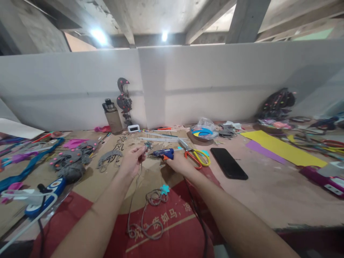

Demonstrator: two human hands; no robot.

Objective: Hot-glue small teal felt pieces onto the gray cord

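My left hand is closed in a pinch on a small grey-and-teal ornament, from which a thin grey cord trails down toward me in loops. My right hand is wrapped round a blue glue gun, whose nozzle points left at the ornament. The gun's black cable runs back along my right forearm. A small teal flower piece lies on the cord between my arms.
Scissors with red and yellow handles lie just right of my right hand, and a black phone beyond them. Yellow and purple foam sheets lie far right. Grey cut-outs, a water bottle and a power strip stand left.
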